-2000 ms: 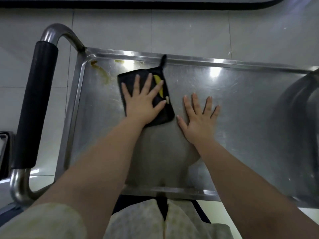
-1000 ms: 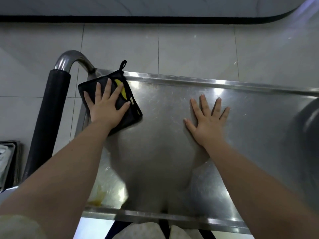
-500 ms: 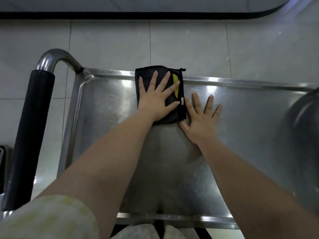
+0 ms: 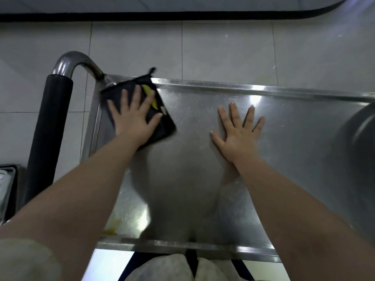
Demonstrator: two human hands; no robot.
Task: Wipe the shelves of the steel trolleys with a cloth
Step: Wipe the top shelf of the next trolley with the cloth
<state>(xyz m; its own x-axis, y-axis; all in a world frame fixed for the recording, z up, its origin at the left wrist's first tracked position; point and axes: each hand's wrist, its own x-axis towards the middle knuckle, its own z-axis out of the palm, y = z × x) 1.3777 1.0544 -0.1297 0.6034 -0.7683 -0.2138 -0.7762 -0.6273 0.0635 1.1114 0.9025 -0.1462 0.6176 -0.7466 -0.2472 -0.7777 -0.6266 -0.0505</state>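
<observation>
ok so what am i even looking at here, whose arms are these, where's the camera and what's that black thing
There is no machine here: a person wears a camera on the head, so you look down along their own two arms. Below is a steel trolley's shelf, its black-padded push handle at the left, floor tiles beyond. The left hand presses flat, fingers spread, on a black cloth with a yellow mark, in the shelf's far left corner. The right hand lies flat on the bare steel, holding nothing. A yellowish smear shows by the near left corner.
</observation>
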